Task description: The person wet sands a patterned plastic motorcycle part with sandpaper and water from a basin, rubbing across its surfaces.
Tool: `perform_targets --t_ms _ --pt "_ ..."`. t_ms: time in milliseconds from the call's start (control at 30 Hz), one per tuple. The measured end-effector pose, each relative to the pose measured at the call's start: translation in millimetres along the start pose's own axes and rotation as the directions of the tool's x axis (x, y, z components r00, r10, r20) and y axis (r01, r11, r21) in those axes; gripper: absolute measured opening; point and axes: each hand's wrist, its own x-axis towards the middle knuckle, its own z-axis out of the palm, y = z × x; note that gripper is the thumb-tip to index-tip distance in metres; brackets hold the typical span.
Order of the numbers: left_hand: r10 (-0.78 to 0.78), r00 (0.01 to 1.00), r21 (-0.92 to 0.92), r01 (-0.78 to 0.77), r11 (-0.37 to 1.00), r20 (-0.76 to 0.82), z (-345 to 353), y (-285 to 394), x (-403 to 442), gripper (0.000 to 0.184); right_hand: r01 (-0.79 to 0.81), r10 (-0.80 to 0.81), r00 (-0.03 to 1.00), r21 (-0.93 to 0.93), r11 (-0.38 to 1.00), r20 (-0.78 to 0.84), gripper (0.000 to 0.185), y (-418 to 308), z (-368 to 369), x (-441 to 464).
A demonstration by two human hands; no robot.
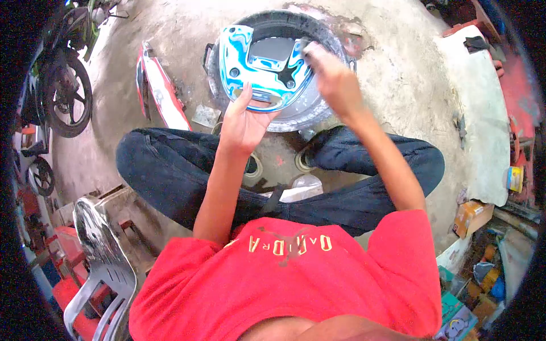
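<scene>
A glossy blue-and-white U-shaped panel point(236, 59) with round holes and a slot along its lower edge is tilted above a round dark basin point(273, 21). My left hand point(245, 122) grips the panel's lower edge, with the thumb on its face. At the panel's upper right arm, my right hand point(330, 71) is closed, its fingertips pressed near the edge. Something small and greyish seems to be in those fingers, but blur hides what it is. Inside the basin, a grey surface shows behind the panel.
A red-and-white panel point(165, 94) lies on the concrete floor left of the basin. Motorcycle wheels point(68, 94) stand at far left. Nearer are a grey plastic chair point(105, 267) and, at right, a cardboard box point(473, 218) and a yellow can point(515, 178).
</scene>
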Motion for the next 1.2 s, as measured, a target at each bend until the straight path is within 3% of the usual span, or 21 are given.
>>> perform_targets --t_ms 100,133,200,233,333,433,467,533,600,667,767,800,867,933,1000,1100,1200 --pt "0.008 0.999 -0.008 -0.009 1.000 -0.043 -1 0 -1 0.045 0.209 -0.215 0.975 -0.110 0.972 -0.046 0.037 -8 7 -11" --pt "-0.006 0.999 -0.023 0.005 1.000 -0.037 -10 -1 -1 0.044 0.227 -0.226 0.974 -0.043 0.973 0.025 0.037 -37 5 -22" --pt "-0.035 0.999 -0.045 0.034 0.998 -0.010 -22 1 6 0.043 0.429 -0.428 0.902 -0.017 0.903 0.052 0.037 -60 9 -40" --pt "-0.039 0.998 -0.045 0.037 0.998 -0.043 -20 1 5 0.044 0.424 -0.424 0.905 0.005 0.906 0.030 0.038 -51 7 -34" --pt "-0.004 1.000 -0.019 0.005 1.000 0.006 2 0 -3 0.045 0.093 -0.101 0.994 -0.156 0.983 -0.046 0.040 -4 -9 -4" --pt "0.000 1.000 0.002 0.000 1.000 0.001 3 -1 -2 0.046 0.215 -0.221 0.975 -0.170 0.962 -0.019 0.041 -19 -10 -15" --pt "0.002 1.000 0.004 -0.002 1.000 -0.002 -1 -1 -2 0.046 0.257 -0.255 0.966 -0.068 0.964 0.039 0.040 -42 -6 -26" --pt "-0.031 0.999 -0.016 0.031 0.999 0.023 -3 4 3 0.046 0.453 -0.448 0.891 -0.077 0.888 0.075 0.041 -63 -1 -36" --pt "0.014 1.000 -0.005 -0.014 1.000 -0.002 3 1 -3 0.046 0.341 -0.342 0.940 -0.093 0.935 0.014 0.035 -36 -7 -15" --pt "0.000 1.000 -0.038 0.001 0.999 0.017 1 0 -4 0.043 -0.020 0.017 0.999 -0.096 0.995 -0.031 0.035 -6 -13 5" --pt "0.001 1.000 -0.028 -0.001 1.000 0.025 7 0 -4 0.041 0.186 -0.196 0.979 -0.142 0.972 -0.056 0.033 -9 -3 -11" --pt "-0.013 0.998 -0.045 0.015 0.999 0.054 -2 -1 -2 0.041 0.253 -0.253 0.967 -0.069 0.965 0.003 0.034 -34 1 -20" --pt "-0.041 0.993 -0.067 0.048 0.997 0.114 -31 0 5 0.041 0.460 -0.460 0.888 -0.065 0.886 0.016 0.035 -60 9 -34" --pt "-0.004 1.000 -0.048 0.005 0.999 0.013 -4 2 -1 0.041 0.374 -0.377 0.926 -0.096 0.922 -0.009 0.034 -35 6 -21" --pt "0.017 1.000 -0.005 -0.017 1.000 0.011 7 1 -7 0.040 -0.004 0.006 0.999 -0.060 0.998 0.034 0.034 -9 -8 2" --pt "0.004 1.000 -0.017 -0.003 1.000 0.019 5 0 -5 0.042 0.161 -0.164 0.986 -0.076 0.984 -0.030 0.031 -12 -2 -6" --pt "-0.001 0.998 0.027 0.003 1.000 -0.067 -10 1 -1 0.045 0.447 -0.446 0.894 -0.017 0.895 0.041 0.042 -66 8 -37"
